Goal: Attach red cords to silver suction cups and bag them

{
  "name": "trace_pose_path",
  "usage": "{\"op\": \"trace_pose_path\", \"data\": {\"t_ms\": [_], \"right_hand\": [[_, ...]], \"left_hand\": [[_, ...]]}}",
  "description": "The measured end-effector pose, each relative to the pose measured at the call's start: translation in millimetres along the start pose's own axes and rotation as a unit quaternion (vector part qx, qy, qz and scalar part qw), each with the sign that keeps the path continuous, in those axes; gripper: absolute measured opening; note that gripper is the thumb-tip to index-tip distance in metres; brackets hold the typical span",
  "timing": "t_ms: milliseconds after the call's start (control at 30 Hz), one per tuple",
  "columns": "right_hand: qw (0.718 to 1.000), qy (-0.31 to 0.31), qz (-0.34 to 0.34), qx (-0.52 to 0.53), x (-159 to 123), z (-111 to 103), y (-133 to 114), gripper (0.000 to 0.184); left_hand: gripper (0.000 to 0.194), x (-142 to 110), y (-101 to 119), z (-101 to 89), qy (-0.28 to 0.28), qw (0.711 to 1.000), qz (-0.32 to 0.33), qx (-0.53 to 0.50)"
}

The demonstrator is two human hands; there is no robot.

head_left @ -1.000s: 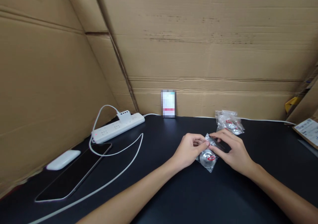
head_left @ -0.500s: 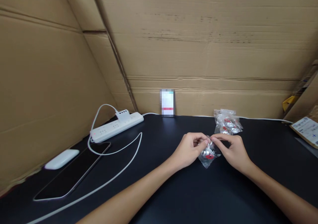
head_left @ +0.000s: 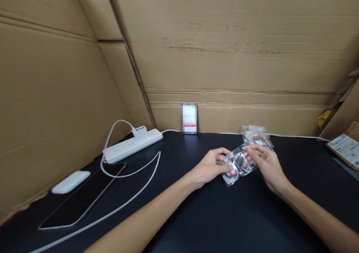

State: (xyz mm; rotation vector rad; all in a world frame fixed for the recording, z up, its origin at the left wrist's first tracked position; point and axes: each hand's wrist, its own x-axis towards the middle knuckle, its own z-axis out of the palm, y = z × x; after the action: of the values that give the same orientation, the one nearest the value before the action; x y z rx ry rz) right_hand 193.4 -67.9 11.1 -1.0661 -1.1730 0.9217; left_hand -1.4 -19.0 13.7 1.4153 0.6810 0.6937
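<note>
Between my hands, low over the black tabletop, a clear plastic bag (head_left: 242, 161) is stretched out. A round silvery metal disc (head_left: 230, 175) with a red piece on it lies at the bag's near left end. My left hand (head_left: 214, 165) grips that end, thumb on top of the disc and fingers behind. The bag's other end is pinched between the thumb and fingers of my right hand (head_left: 262, 161). Just behind my right hand, a small pile of similar clear bags (head_left: 255, 133) with silvery and red contents is partly hidden.
On the left are a white power strip (head_left: 119, 152) with a charger, a loose white cable (head_left: 146, 183), a dark tablet (head_left: 81, 200) and a white case (head_left: 71, 182). A phone (head_left: 189, 119) leans against the cardboard wall (head_left: 224, 69). A labelled packet (head_left: 345, 148) lies right.
My right hand has moved slightly up and right, drawing the bag out longer. My left thumb has shifted onto the disc, and the bag now spans the gap between both hands.
</note>
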Motion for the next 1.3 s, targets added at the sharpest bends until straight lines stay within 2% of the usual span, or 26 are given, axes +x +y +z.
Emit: {"op": "trace_pose_path", "data": {"t_ms": [133,267,333,433,533,700,833,1000,1167,1300], "right_hand": [[0.997,0.005,-0.070,-0.028,2.3,-2.9,1.0,0.025],[0.985,-0.046,-0.123,-0.110,4.6,-6.1,5.0,0.015],[0.980,-0.067,-0.127,-0.138,5.1,-6.9,6.9,0.016],[0.986,-0.082,-0.082,-0.120,4.2,-6.9,6.1,0.019],[0.994,-0.082,-0.016,-0.068,2.2,-6.1,1.7,0.018],[0.994,-0.101,0.050,-0.011,1.1,-6.1,-0.2,0.018],[0.991,-0.098,0.083,0.031,2.1,-7.2,3.9,0.015],[0.987,-0.120,0.089,0.057,2.3,-8.6,10.6,0.019],[0.989,-0.112,0.083,0.049,-0.7,-4.6,13.9,0.024],[0.992,-0.107,0.064,0.019,-2.1,-1.3,12.1,0.021]], "left_hand": [[0.040,0.2,5.3,-5.7,0.023,0.999,0.006,-0.039],[0.044,1.1,6.7,-10.9,0.016,0.999,0.006,-0.028],[0.043,1.3,6.1,-12.2,0.006,1.000,0.013,-0.016],[0.041,1.2,5.3,-12.7,0.005,0.999,0.039,0.008],[0.042,0.6,6.4,-11.8,0.032,0.998,0.052,0.009],[0.042,0.4,8.9,-11.1,0.080,0.994,0.051,-0.047],[0.046,2.3,7.5,-13.3,0.083,0.989,0.073,-0.093],[0.041,1.9,9.3,-11.7,0.064,0.989,0.081,-0.108],[0.033,-0.7,11.7,-5.7,0.043,0.991,0.087,-0.091],[0.031,-0.8,8.5,-2.7,0.031,0.993,0.097,-0.066]]}}
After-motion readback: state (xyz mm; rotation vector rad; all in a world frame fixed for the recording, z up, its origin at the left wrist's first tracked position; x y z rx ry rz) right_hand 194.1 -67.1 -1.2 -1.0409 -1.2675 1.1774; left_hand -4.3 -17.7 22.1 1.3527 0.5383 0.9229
